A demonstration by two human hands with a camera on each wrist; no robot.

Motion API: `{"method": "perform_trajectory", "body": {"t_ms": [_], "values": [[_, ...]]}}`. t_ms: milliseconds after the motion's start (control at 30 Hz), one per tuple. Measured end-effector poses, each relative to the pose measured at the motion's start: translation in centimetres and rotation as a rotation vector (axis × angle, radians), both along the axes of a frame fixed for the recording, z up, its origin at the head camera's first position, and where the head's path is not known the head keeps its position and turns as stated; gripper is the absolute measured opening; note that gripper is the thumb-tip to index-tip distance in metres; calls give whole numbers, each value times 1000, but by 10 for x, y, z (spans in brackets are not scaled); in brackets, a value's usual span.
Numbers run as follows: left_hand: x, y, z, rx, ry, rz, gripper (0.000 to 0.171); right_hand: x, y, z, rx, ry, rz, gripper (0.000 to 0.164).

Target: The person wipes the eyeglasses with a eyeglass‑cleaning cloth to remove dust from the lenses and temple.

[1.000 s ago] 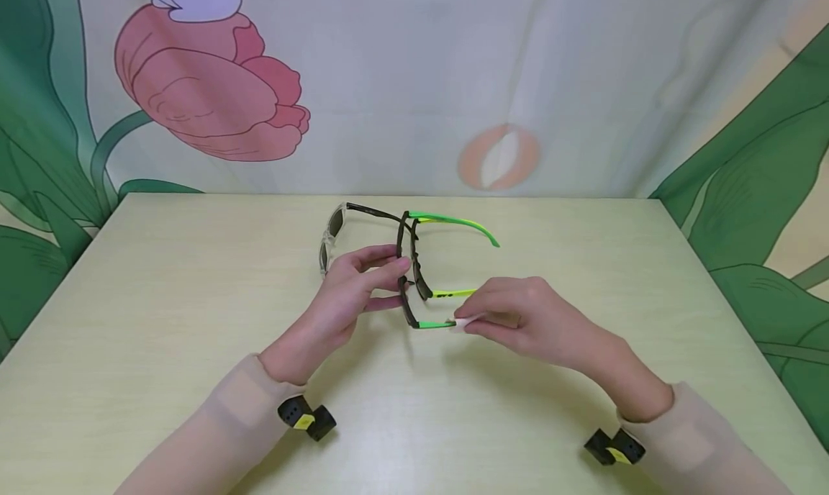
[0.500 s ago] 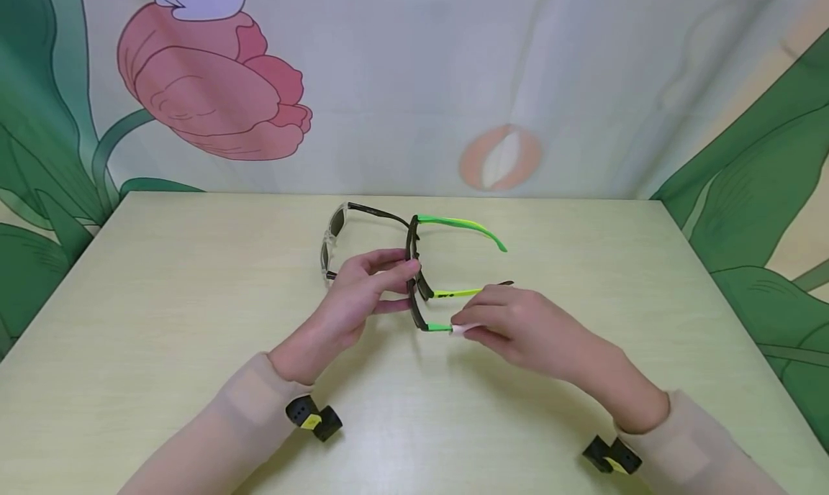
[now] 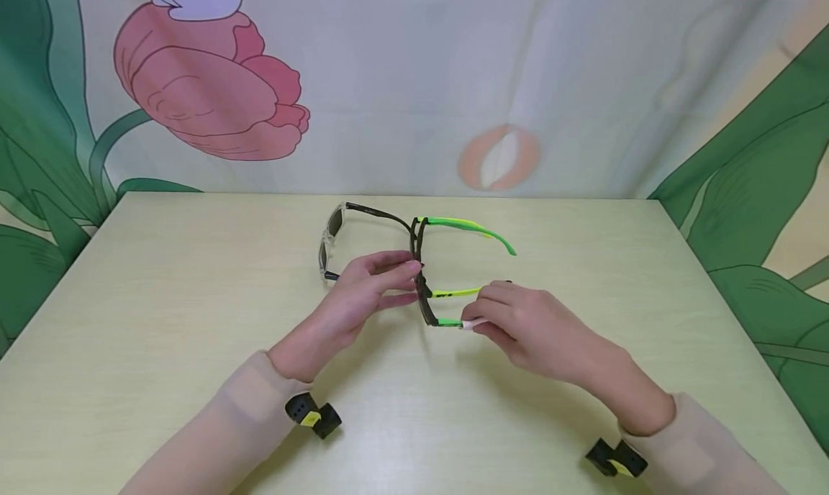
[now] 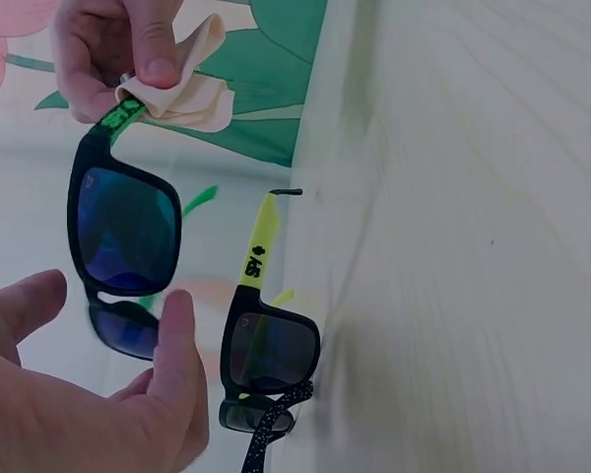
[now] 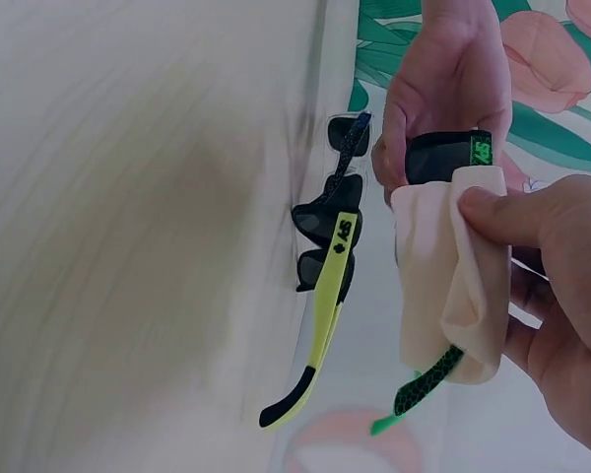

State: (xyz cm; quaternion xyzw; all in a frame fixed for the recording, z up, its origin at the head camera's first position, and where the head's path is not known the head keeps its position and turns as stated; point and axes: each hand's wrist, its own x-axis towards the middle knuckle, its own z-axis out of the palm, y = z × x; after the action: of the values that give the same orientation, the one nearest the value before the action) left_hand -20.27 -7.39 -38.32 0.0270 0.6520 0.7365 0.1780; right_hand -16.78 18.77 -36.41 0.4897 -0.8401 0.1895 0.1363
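Black-framed sunglasses with green arms are raised off the table between my hands. With my right hand I pinch a cream cloth folded round their near arm; that arm's tip pokes out below the cloth in the right wrist view. My left hand is at the front of the frame. A finger overlaps the lower lens in the left wrist view, and the thumb stands slightly apart from the rim. Just behind are black sunglasses with yellow arms, partly hidden by the raised pair in the head view.
Sunglasses with a clear frame and dark arms stand on the table, left of the yellow-armed pair and partly behind my left hand. A printed curtain hangs at the table's far edge.
The green-armed sunglasses have shifted right and turned slightly, and my left thumb no longer overlaps their rim. Both hands moved a little right. The cloth stays on the near arm.
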Motion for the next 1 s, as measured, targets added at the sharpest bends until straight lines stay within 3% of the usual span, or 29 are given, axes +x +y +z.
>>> {"method": "perform_trajectory", "body": {"t_ms": [267,433,700,1000], "values": [[2,-4,2,-76,42,-7,55,-9,16,-3,-34,18,-103,20],[6,-8,3,-153,97,-66,47,-18,29,-6,-43,21,-173,21],[9,-14,1,-256,135,-226,37,-35,48,-16,-22,-110,-342,14],[10,-13,-2,-328,197,-281,36,-56,67,-29,-24,-231,-485,12]]}}
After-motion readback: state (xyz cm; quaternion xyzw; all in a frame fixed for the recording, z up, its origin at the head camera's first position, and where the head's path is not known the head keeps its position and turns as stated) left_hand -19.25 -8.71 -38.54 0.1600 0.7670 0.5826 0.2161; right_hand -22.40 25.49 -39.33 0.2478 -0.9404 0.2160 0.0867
